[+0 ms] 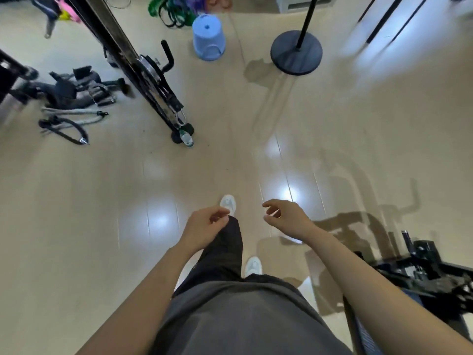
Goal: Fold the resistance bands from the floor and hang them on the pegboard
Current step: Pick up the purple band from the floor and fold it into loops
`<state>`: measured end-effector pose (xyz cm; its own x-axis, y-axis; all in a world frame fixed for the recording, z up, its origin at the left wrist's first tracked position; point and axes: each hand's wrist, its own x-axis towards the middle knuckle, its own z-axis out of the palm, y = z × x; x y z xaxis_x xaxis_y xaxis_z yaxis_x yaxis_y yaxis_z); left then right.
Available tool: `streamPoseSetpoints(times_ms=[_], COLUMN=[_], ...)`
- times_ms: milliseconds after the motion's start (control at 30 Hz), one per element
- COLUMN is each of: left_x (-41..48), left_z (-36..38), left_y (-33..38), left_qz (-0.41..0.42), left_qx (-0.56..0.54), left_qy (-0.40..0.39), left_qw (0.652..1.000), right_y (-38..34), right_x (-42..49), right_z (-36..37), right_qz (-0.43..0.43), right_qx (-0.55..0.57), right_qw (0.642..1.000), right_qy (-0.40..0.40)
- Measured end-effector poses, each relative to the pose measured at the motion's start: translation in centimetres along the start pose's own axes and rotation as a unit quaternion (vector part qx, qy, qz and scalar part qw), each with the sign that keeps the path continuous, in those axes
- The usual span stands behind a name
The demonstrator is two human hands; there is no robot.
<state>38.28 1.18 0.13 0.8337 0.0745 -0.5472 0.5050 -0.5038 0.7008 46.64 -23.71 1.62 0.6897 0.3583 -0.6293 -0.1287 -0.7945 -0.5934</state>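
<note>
Resistance bands (176, 10), tangled green, black, purple heap, left grip (204, 224) and right grip (286, 216) loose, empty

The glossy beige floor (76, 201) carries a tangle of resistance bands (176, 8) at its far edge, a blue stool (208, 38) beside them, a round stand base (296, 53), and dark straps (66, 119) at left.

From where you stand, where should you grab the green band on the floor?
Probably the green band by its loop at the pile's left end, coming in left of the blue stool. That loop sticks out clear; further right it tangles with black bands, so a grip there would likely drag them along.
</note>
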Motion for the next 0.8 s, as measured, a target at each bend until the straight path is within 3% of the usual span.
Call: streamPoseSetpoints(times_ms=[133, 400, 800], left_x=[8.6, 23.2, 45.1], left_z=[-3.7, -12.2, -19.7], left_y=[2.9, 10.7, 25.2], left_qz=[0.024, 0.102, 0.063], left_qx=[0.009, 0.132, 0.177], left_qy=[-0.023, -0.08, -0.077], left_qw=[0.999, 0.983, 0.979], right_y=[-3.1, -8.0, -11.6], right_x=[6.8, 17.5, 38.9], right_z=[-4.8, -14.1, -33.0], right_qz=[0.006, 0.022, -0.033], right_qx=[-0.013, 0.002, -0.047], right_qw=[1.0, 0.999, 0.998], right_qy=[0.011, 0.042, 0.02])
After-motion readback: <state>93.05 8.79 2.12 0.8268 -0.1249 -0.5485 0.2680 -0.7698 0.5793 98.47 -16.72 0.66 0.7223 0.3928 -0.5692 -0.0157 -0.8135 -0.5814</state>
